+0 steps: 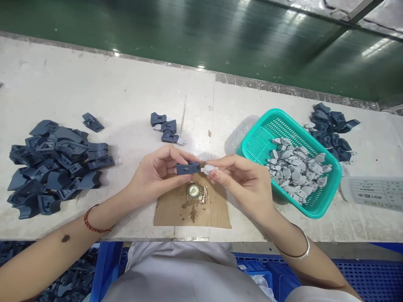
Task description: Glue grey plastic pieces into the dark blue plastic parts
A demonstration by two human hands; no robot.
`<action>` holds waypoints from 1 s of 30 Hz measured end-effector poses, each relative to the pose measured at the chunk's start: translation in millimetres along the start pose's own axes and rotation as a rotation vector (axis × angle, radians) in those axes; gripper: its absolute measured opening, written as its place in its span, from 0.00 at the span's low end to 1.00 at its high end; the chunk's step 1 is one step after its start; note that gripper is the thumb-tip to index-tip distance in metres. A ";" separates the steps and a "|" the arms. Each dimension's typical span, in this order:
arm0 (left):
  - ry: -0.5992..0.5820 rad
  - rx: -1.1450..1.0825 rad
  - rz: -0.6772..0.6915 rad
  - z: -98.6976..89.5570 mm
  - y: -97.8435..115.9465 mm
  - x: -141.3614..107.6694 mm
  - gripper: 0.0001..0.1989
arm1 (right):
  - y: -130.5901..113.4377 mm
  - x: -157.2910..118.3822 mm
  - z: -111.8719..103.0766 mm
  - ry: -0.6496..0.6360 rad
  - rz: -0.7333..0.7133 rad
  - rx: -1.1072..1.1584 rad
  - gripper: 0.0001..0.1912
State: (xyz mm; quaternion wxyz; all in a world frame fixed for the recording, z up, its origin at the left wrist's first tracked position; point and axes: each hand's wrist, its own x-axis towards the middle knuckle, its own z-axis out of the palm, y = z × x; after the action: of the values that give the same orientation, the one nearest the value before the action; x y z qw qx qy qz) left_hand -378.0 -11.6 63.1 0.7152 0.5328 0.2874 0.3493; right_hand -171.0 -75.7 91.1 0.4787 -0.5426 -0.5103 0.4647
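Note:
Between the thumb and fingers of my left hand (162, 170) is a dark blue plastic part (188, 168) with a small recess in its side. My right hand (242, 180) pinches a small light grey plastic piece (209, 169) close to the right end of the blue part; whether the two touch, I cannot tell. Below them a small round shiny thing (194, 190), wet around it, sits on a piece of brown cardboard (166, 214). Right of my right hand stands a green basket (325, 205) with many grey pieces (296, 167) in it.
A heap of dark blue parts (59, 163) covers the table's left side. Several blue parts (169, 127), some with grey ends, lie beyond my hands. More blue parts (333, 130) are behind the basket. A labelled clear container (374, 193) lies at right; a green surface (157, 33) runs behind.

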 end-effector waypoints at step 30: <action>0.046 0.319 0.104 4.6 -2.7 -7.3 0.09 | 9.1 0.4 7.4 -0.024 0.053 -0.013 0.05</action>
State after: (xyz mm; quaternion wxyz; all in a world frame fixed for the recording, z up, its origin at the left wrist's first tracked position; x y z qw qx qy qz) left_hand -378.2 -20.6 62.0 0.5957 0.6455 0.3278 0.3479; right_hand -177.3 -75.2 81.3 0.4565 -0.5533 -0.5044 0.4807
